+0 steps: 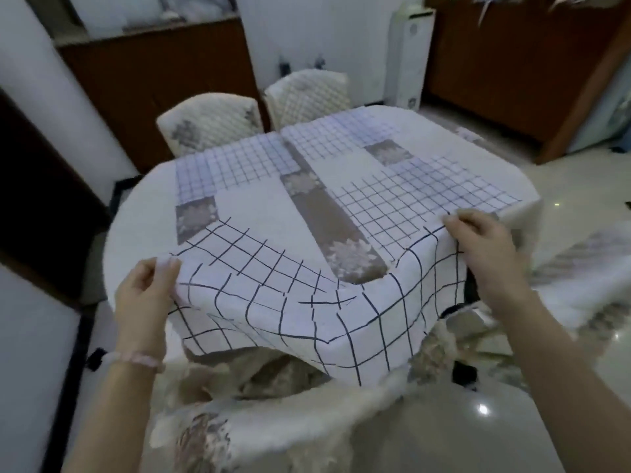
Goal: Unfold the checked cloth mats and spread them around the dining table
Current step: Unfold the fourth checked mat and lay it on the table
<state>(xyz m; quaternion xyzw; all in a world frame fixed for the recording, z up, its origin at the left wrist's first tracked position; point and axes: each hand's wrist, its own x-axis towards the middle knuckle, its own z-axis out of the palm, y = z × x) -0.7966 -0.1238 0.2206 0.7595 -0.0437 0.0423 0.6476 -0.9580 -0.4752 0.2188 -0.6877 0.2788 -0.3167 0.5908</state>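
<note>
Two bare hands hold one checked mat point(290, 302) at the near edge of a dining table point(136, 199), seen from a head camera looking forward and down. Left hand point(145, 295), with a pale bead bracelet point(136, 357) on the wrist, pinches the mat's left corner between thumb and fingers. Right hand point(481, 254) grips the mat's right edge, fingers curled closed over the cloth. Between the hands the mat sags, partly lying on the tabletop and partly hanging over the near edge. It is white with thin dark grid lines.

Three more checked mats lie flat on the table: one at far left point(232, 165), one at far right point(338, 131), one on the right side point(426, 196), just beyond the right hand. A white tablecloth with a brown floral runner point(327, 223) covers the table. Two padded chairs point(211, 121) stand at the far side. Another chair back point(273, 425), draped in fringed fabric, sits below the held mat. Glossy floor tiles point(478, 421) reflect a light.
</note>
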